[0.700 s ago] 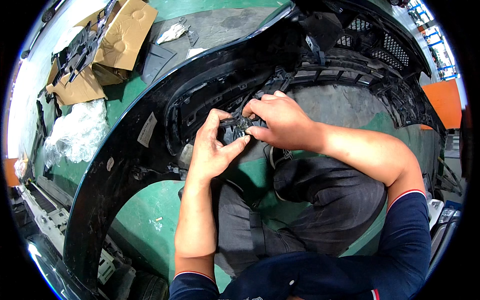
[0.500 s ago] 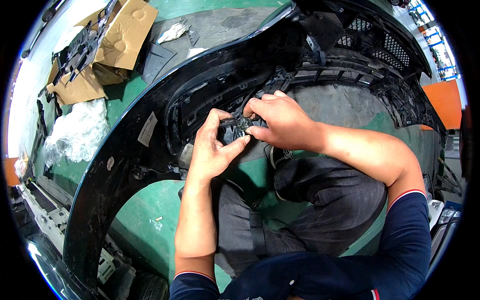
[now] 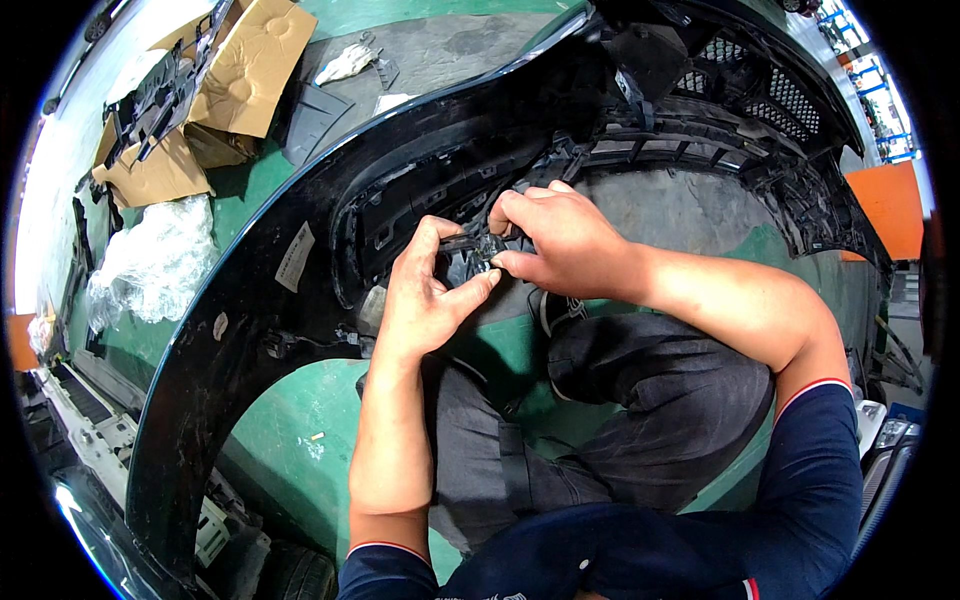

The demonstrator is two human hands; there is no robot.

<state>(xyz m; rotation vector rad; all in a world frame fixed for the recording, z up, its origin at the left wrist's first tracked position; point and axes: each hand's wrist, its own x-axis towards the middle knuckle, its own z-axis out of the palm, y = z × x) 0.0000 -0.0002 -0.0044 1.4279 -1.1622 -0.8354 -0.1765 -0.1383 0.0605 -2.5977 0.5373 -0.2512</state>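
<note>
A big black car bumper [image 3: 255, 235] lies inner side up on the floor, curving round in front of me. At its middle, both hands meet at a small dark shiny part [image 3: 487, 247], partly hidden by my fingers; its kind is too small to make out. My left hand [image 3: 425, 290] grips it from the left, thumb below and index finger above. From the right, my right hand [image 3: 560, 240] pinches it between thumb and curled fingers. A white label [image 3: 294, 257] is stuck on the bumper left of my hands.
Behind the bumper on the left stand an open cardboard box [image 3: 250, 70] of black plastic parts and crumpled clear plastic wrap [image 3: 155, 260]. A white glove [image 3: 346, 64] lies on a grey mat [image 3: 450, 50]. An orange panel [image 3: 885, 208] stands far right.
Almost nothing differs. Both hands stay on the small dark part, with only a very slight shift of the fingers and the view.
</note>
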